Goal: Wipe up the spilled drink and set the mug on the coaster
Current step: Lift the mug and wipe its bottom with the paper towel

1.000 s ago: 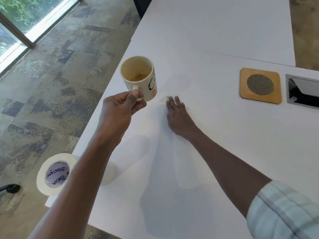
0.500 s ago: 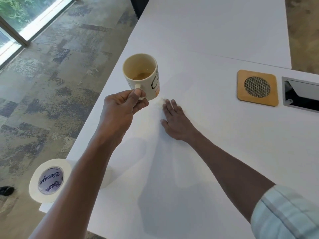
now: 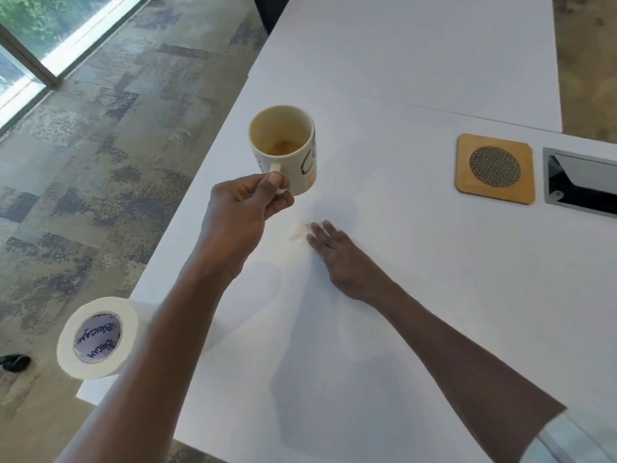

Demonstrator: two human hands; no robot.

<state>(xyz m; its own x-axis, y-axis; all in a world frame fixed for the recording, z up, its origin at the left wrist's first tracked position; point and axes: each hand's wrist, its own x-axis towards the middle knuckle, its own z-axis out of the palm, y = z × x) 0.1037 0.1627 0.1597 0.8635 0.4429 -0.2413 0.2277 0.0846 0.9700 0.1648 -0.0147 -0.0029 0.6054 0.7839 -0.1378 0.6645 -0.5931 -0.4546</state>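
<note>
Bright daylight from the window (image 3: 36,38) — soft shadows, edges bowed

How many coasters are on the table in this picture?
1. The coaster, wooden with a round mesh centre, lies flat on the white table at the right, beside a metal cable hatch. Nothing stands on it.

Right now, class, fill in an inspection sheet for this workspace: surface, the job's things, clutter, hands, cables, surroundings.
Surface: white table, faint wet patch near the fingers.
Job's things: mug held up off the table, a little brown drink inside; tissue flat under the right fingertips; wooden coaster with mesh centre, bare, far right.
Clutter: paper roll at the near-left table edge.
Hands: left hand grips the mug's handle; right hand presses the tissue, fingers straight.
Cables: nothing seen; a cable hatch lies beside the coaster.
Surroundings: patterned carpet, window at top left.
</note>
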